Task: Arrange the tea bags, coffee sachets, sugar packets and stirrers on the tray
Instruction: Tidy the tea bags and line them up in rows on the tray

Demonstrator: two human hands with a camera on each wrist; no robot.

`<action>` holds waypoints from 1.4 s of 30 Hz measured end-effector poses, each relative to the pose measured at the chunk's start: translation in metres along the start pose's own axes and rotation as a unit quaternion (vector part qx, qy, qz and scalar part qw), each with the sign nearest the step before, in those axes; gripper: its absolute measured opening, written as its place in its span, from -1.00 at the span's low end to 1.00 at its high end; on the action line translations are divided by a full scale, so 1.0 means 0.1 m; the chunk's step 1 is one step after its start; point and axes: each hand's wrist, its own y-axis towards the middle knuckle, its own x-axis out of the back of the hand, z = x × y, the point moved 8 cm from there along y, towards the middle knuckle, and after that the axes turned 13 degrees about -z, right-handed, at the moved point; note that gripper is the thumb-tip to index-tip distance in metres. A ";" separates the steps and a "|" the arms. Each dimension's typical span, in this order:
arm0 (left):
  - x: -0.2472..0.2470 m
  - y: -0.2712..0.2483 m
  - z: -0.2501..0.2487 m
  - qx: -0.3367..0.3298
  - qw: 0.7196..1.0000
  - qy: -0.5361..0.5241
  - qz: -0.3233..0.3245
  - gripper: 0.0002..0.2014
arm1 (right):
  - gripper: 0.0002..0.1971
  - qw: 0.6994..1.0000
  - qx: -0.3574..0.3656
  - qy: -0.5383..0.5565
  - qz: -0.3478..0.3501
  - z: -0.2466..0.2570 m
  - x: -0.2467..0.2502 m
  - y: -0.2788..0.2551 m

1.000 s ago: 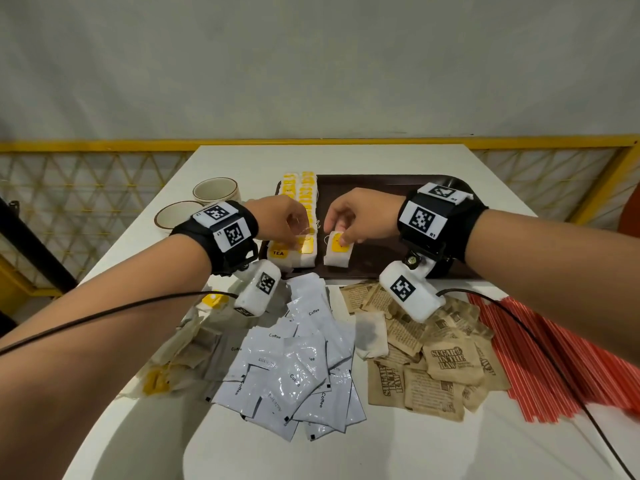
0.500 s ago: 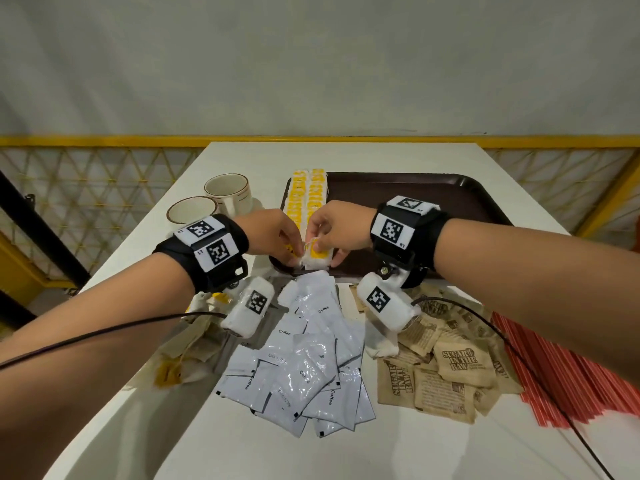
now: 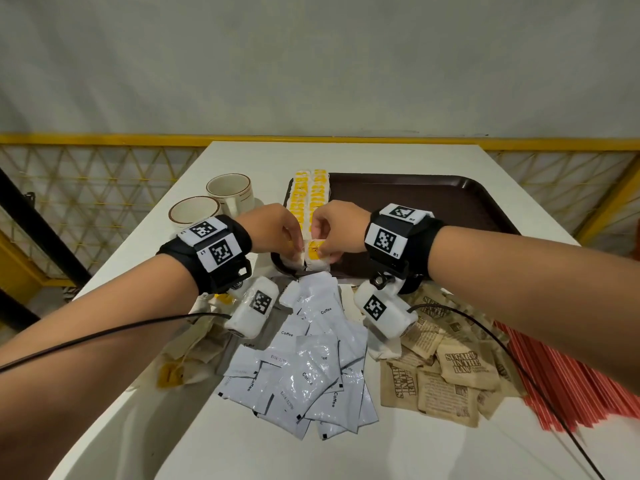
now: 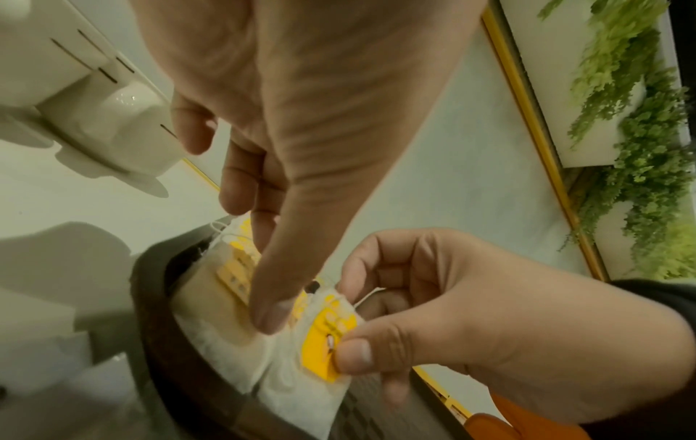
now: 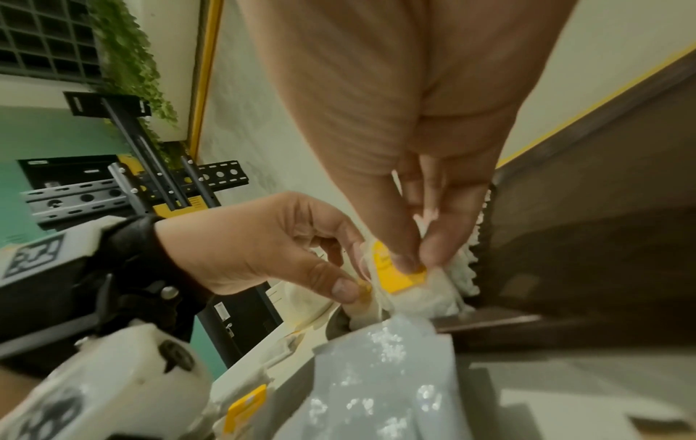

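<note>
Centre frame: right hand (image 3: pixel 341 225) pinching yellow-tagged tea bag (image 3: pixel 317 252) at brown tray (image 3: pixel 433 199) near-left corner. Left hand (image 3: pixel 273 230) pinching neighbouring tea bag (image 3: pixel 290 262) alongside, hands nearly touching. Coffee sachets (image 3: pixel 304 368), sugar packets (image 3: pixel 446 372), red stirrers (image 3: pixel 568 386) lying below; cups (image 3: pixel 228 190) standing upper left.

White coffee sachets (image 3: pixel 304 375), nearer than the left hand (image 3: pixel 273 230): "Coffee". Brown sugar packets (image 3: pixel 464 367), nearer than the right hand (image 3: pixel 341 226): "SUGAR IN THE RAW". Left wristband marker (image 3: pixel 216 251): "L1". Right wristband marker (image 3: pixel 384 239): "R1". Yellow tea bag tag (image 3: pixel 317 252), pinched by the right hand: print illegible.
</note>
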 end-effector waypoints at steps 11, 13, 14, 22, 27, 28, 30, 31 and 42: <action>0.00 0.09 -0.05 0.055 0.997 0.029 -0.037 -0.80 | -0.89 0.993 -0.001 0.038 0.116 -0.14 0.07 -0.19; -0.04 0.13 -0.06 0.058 0.997 0.030 -0.032 -0.81 | -0.81 0.988 0.000 0.030 0.151 -0.12 -0.02 -0.23; -0.06 0.14 -0.06 0.057 0.998 0.026 -0.027 -0.81 | -0.77 0.987 -0.004 0.030 0.157 -0.12 -0.05 -0.23; 0.21 -0.03 0.14 0.082 0.992 -0.033 -0.088 -0.84 | -0.82 0.961 -0.173 0.199 0.081 -0.38 0.09 -0.26; 0.10 -0.12 0.18 0.113 0.993 -0.007 -0.041 -0.75 | -0.79 0.953 -0.197 0.223 0.061 -0.36 -0.05 -0.29; 0.09 -0.12 0.18 0.117 0.992 -0.010 -0.045 -0.75 | -0.81 0.953 -0.197 0.222 0.057 -0.35 -0.07 -0.29; 0.08 -0.10 0.18 0.123 0.991 -0.012 -0.046 -0.75 | -0.87 0.959 -0.187 0.206 0.055 -0.32 -0.10 -0.29; 0.08 -0.10 0.17 0.126 0.991 -0.014 -0.045 -0.75 | -0.88 0.963 -0.181 0.194 0.053 -0.31 -0.09 -0.28; 0.07 -0.10 0.16 0.132 0.991 -0.010 -0.024 -0.74 | -0.73 0.975 -0.113 0.118 0.151 -0.18 -0.13 -0.29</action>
